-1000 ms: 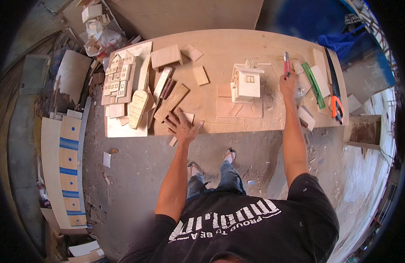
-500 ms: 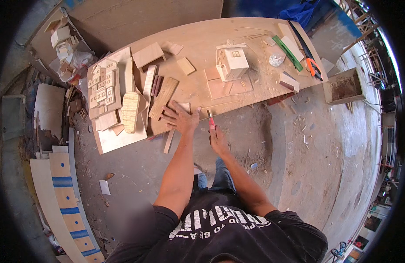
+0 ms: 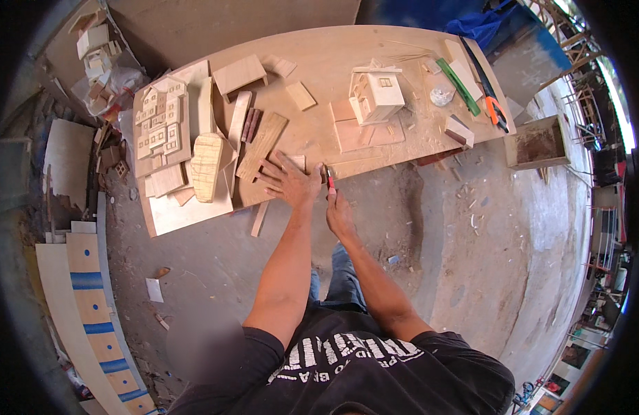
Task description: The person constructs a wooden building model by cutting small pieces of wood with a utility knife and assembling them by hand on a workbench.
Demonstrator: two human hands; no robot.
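Observation:
My left hand (image 3: 295, 181) lies flat at the table's near edge with its fingers spread. It presses on a small pale wood block (image 3: 296, 162), partly hidden under it. My right hand (image 3: 341, 216) is closed around a red utility knife (image 3: 331, 182), its tip at the table edge close to my left thumb. A thin wood strip (image 3: 361, 162) lies along the edge to the right of the tip. Just left of my fingers rests a grained plank (image 3: 262, 146). Farther back, a small wooden model house (image 3: 379, 97) stands on thin wood squares (image 3: 347, 135).
A flat model house front (image 3: 160, 121) and a rounded wood piece (image 3: 207, 169) lie on the table's left side. At the right are a green tool (image 3: 458, 86) and an orange-handled saw (image 3: 497, 114). An open wooden box (image 3: 540, 143) stands beyond the table's right end.
My right hand and the knife have moved left, up against my left thumb. My left hand stays spread on the wood. The whole view has shifted slightly.

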